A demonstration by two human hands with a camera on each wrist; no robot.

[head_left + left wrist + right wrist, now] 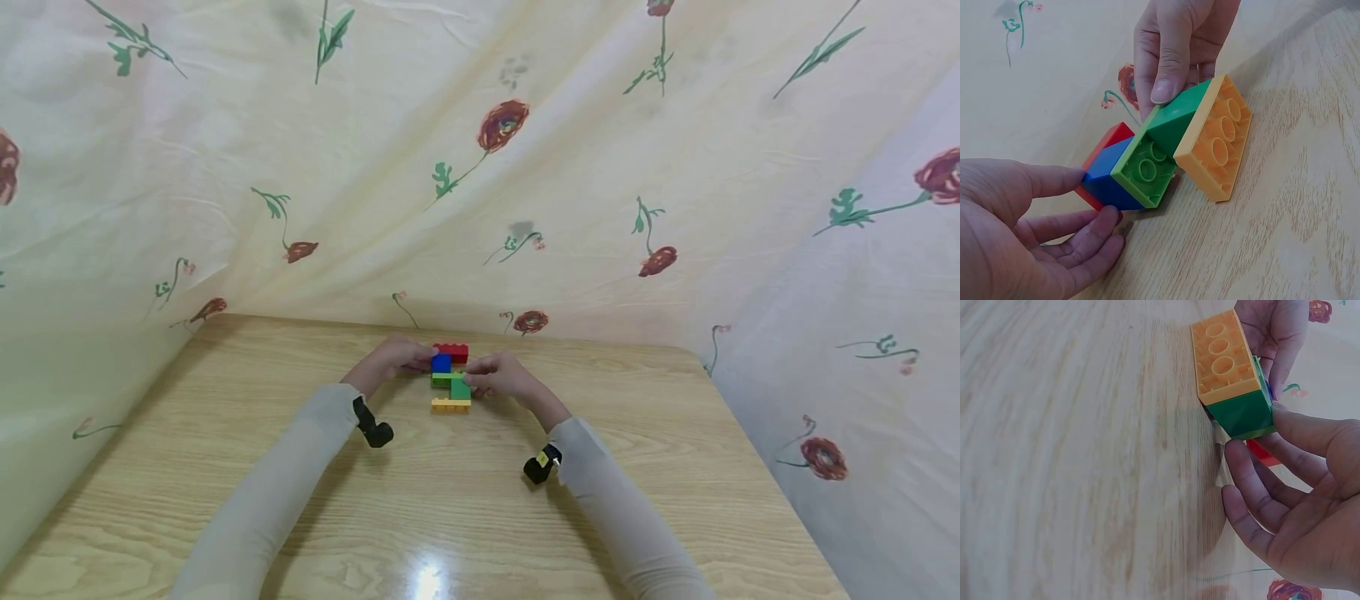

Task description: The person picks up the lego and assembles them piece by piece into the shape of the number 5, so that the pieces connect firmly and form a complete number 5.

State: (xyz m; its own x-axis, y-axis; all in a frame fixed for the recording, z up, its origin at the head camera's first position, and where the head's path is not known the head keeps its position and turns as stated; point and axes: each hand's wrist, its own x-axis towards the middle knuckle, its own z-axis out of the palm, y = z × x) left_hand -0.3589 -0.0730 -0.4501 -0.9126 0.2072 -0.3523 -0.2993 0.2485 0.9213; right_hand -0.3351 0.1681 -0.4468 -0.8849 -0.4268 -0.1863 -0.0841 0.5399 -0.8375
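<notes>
Several toy building bricks are joined in a stepped stack that lies on its side, its hollow underside facing the person. From far to near in the head view come a red brick [455,352], a blue brick [441,363], a light green brick [1147,165], a dark green brick [1179,114] and a yellow-orange brick [1215,144]. The left hand [401,353] pinches the blue brick between thumb and fingers. From the other side, the right hand [504,375] grips the dark green brick [1241,415], its thumb and fingertips at the brick's edges.
A wood-grain table [450,500] lies under the hands. Behind it and along both sides hangs a pale cloth [390,167] with red flowers. Black wrist cameras [372,425] sit on both sleeves.
</notes>
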